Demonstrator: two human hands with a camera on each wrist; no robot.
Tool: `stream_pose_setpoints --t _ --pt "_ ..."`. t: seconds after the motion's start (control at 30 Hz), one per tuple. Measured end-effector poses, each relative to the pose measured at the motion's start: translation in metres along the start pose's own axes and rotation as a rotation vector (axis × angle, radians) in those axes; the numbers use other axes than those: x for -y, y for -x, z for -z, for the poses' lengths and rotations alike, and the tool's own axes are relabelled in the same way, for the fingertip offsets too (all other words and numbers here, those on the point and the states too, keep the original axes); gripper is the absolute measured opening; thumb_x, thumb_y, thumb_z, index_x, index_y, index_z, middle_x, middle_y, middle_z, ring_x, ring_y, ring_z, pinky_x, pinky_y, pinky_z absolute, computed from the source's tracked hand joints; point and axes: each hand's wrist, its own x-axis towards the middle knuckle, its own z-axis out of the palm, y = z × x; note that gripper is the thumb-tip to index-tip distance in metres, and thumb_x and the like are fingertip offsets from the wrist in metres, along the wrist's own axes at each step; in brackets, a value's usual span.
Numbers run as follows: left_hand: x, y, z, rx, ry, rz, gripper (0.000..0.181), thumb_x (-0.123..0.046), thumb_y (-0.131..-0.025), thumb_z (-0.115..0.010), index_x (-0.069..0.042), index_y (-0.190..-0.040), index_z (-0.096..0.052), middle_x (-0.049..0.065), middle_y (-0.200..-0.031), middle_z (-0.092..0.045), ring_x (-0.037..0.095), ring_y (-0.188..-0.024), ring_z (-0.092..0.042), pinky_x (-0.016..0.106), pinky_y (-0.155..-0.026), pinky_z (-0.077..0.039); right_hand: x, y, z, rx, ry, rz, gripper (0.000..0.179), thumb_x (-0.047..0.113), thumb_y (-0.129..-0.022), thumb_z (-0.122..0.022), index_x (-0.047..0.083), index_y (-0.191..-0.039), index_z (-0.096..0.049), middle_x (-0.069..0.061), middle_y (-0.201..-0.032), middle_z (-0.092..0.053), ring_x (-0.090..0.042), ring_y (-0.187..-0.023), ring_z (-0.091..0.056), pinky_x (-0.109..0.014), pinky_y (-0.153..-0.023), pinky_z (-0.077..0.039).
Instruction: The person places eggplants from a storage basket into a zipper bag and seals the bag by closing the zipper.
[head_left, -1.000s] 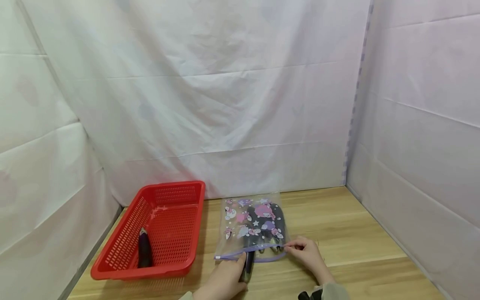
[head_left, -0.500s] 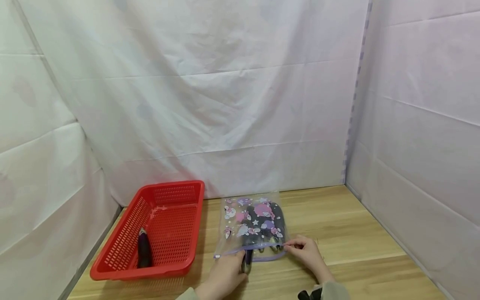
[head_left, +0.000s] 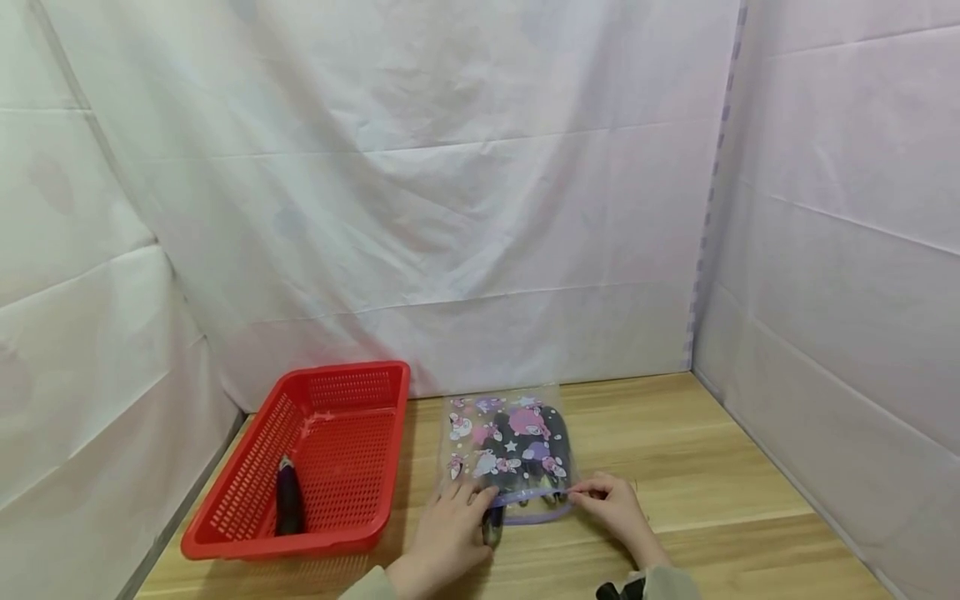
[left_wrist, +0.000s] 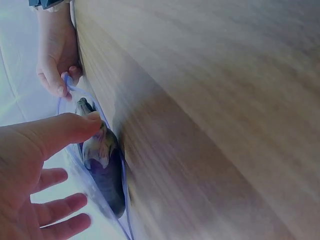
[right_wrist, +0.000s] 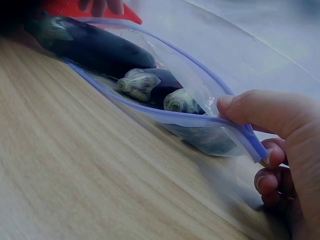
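A clear zip bag (head_left: 512,446) with printed cartoon figures and a purple zip lies flat on the table, its mouth toward me. Inside are two dark eggplants (right_wrist: 137,85), their stem ends at the opening. Another eggplant (head_left: 492,527) lies partly through the mouth on the left, stem end sticking out. My left hand (head_left: 447,529) is over that side, fingers spread above the bag's edge; its thumb touches the eggplant's stem end in the left wrist view. With thumb and fingers my right hand (head_left: 615,510) pinches the right corner of the zip edge, and the mouth gapes.
A red plastic basket (head_left: 388,500) stands to the left of the bag. One more eggplant (head_left: 288,502) lies in it. White cloth (head_left: 480,208) hangs behind and at both sides of the wooden table (head_left: 735,508).
The protruding eggplant has slid further into the bag. My left hand has moved slightly forward and its fingers have spread over the bag's edge. The right hand has stayed put.
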Motion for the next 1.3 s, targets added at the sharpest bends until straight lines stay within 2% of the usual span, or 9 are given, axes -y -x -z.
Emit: stream_pose_setpoints --t 0.27,0.4,0.5,0.67,0.8,0.93,1.13,1.3 --pt "0.002 -0.007 -0.004 0.014 -0.022 0.014 0.064 -0.031 -0.067 -0.079 -0.015 -0.126 -0.061 0.004 -0.116 -0.062 0.027 -0.112 -0.056 0.051 -0.09 -0.045 0.002 -0.001 0.002 0.008 -0.011 -0.041 0.005 0.002 -0.076 -0.079 0.001 -0.08 -0.076 0.005 -0.063 -0.051 -0.005 -0.059 -0.042 -0.023 -0.054 -0.037" --pt "0.003 -0.012 -0.008 0.023 -0.022 0.011 0.066 -0.033 -0.069 -0.08 -0.015 -0.129 -0.059 0.004 -0.116 -0.061 0.027 -0.11 -0.056 0.051 -0.087 -0.046 0.001 -0.001 0.003 0.017 -0.019 -0.046 0.005 0.002 -0.077 -0.078 0.0 -0.081 -0.076 0.004 -0.064 -0.053 -0.005 -0.059 -0.043 -0.022 -0.054 -0.037" --pt "0.004 -0.017 -0.012 0.029 -0.035 0.01 0.068 -0.035 -0.069 -0.08 -0.016 -0.13 -0.057 0.003 -0.114 -0.06 0.025 -0.106 -0.056 0.048 -0.082 -0.046 0.001 -0.001 0.003 0.015 -0.024 -0.051 0.005 0.002 -0.077 -0.078 0.001 -0.08 -0.076 0.003 -0.064 -0.054 -0.005 -0.059 -0.043 -0.022 -0.054 -0.037" --pt "0.006 -0.023 -0.017 -0.002 -0.073 0.018 0.069 -0.034 -0.066 -0.082 -0.015 -0.128 -0.059 0.004 -0.109 -0.061 0.024 -0.1 -0.057 0.047 -0.078 -0.047 0.001 -0.001 0.003 0.01 -0.009 -0.035 0.005 0.001 -0.076 -0.079 0.001 -0.08 -0.076 0.004 -0.064 -0.053 -0.004 -0.059 -0.043 -0.022 -0.054 -0.037" --pt "0.008 -0.026 -0.02 -0.018 -0.089 0.048 0.075 -0.035 -0.065 -0.085 -0.013 -0.131 -0.057 0.007 -0.113 -0.062 0.028 -0.103 -0.058 0.05 -0.08 -0.047 0.002 0.0 0.002 0.009 0.005 -0.015 0.005 0.0 -0.076 -0.079 0.0 -0.08 -0.076 0.003 -0.062 -0.052 -0.004 -0.059 -0.043 -0.022 -0.054 -0.037" --pt "0.011 -0.028 -0.023 -0.007 -0.095 0.082 0.083 -0.038 -0.065 -0.086 -0.013 -0.137 -0.052 0.01 -0.121 -0.06 0.033 -0.107 -0.056 0.052 -0.081 -0.048 0.003 0.0 0.001 0.011 0.005 0.008 0.006 -0.001 -0.075 -0.078 -0.001 -0.08 -0.076 0.0 -0.063 -0.054 -0.005 -0.059 -0.044 -0.023 -0.054 -0.038" --pt "0.014 -0.032 -0.024 -0.006 -0.104 0.097 0.084 -0.039 -0.066 -0.086 -0.013 -0.137 -0.052 0.012 -0.119 -0.059 0.032 -0.106 -0.056 0.051 -0.076 -0.049 0.005 0.001 0.001 0.029 0.008 -0.011 0.006 0.001 -0.078 -0.077 -0.002 -0.082 -0.075 0.0 -0.064 -0.053 -0.005 -0.06 -0.043 -0.022 -0.054 -0.038" --pt "0.013 -0.035 -0.021 0.016 -0.099 0.108 0.081 -0.038 -0.067 -0.085 -0.013 -0.137 -0.052 0.013 -0.121 -0.059 0.033 -0.109 -0.055 0.053 -0.079 -0.048 0.007 0.001 0.002 0.037 0.013 -0.037 0.006 0.003 -0.078 -0.078 0.0 -0.083 -0.076 0.001 -0.065 -0.053 -0.005 -0.06 -0.043 -0.022 -0.055 -0.038"
